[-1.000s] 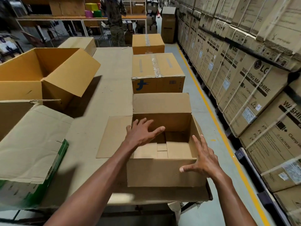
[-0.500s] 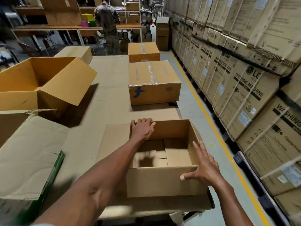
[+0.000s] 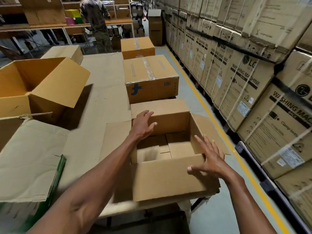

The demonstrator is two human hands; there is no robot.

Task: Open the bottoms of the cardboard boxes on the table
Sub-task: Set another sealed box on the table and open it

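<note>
Warehouse surface [image 3: 104,85]: open cardboard box [image 3: 170,179] sits at its near right edge. Your left hand [image 3: 142,126] hovers at the far-left rim, fingers spread; right hand [image 3: 209,159] splayed at the near-right corner.

I see my left hand [image 3: 142,125] at the open box's [image 3: 168,179] ten o'clock corner, right hand [image 3: 208,162] spread at its four o'clock corner.

Open box [image 3: 168,179] plain brown; taped box [image 3: 152,81] brown, blue logo; floor line [image 3: 224,134] yellow.
</note>
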